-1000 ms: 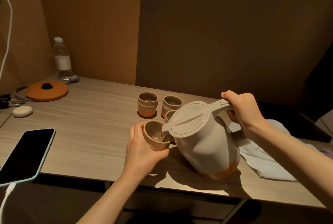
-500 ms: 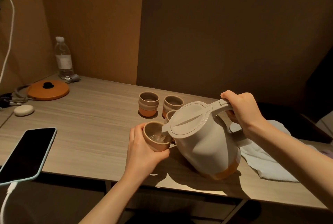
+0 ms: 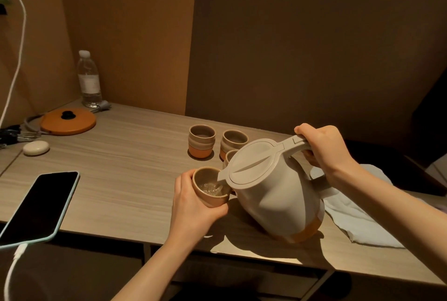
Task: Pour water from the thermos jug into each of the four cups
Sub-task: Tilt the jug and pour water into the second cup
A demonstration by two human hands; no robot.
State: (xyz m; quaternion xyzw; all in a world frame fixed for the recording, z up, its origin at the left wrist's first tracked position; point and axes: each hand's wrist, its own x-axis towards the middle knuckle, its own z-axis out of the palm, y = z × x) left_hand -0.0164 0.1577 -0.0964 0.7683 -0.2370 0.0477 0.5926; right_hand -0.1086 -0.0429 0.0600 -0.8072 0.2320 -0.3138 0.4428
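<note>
Four cups out, one under the spout

Two hands are busy at the bench (image 3: 125, 155). The right hand (image 3: 323, 148) has its fingers (image 3: 308, 155) curled tight round the handle of the jug (image 3: 273, 194), thumb on top near the lid, and the jug is tipped to the left with its orange-banded base lifted off the wood on one side. Its spout hangs right over the rim of the cup in hand (image 3: 210, 185). That cup is gripped by the left hand (image 3: 193, 206), fingers wrapped round its near side and the thumb up along the left wall, and it's tilted toward the jug. Water shows inside it, rippled and catching the light.

Behind, three more cups stand on the bench: the far left cup (image 3: 201, 141) on its own, the far right cup (image 3: 233, 142) just beside it, and a third cup (image 3: 229, 155) half hidden behind the jug's lid. Whether those hold water, I cannot tell.

Under and to the right of the jug lies a pale cloth (image 3: 358, 218). Over on the left, a dark phone (image 3: 40, 206) sits at the near edge with a white cable (image 3: 14, 266) plugged in. Farther back there's an orange lid (image 3: 68, 121), a small white oval case (image 3: 36, 147), and a water bottle (image 3: 89, 80) upright by the wall.
</note>
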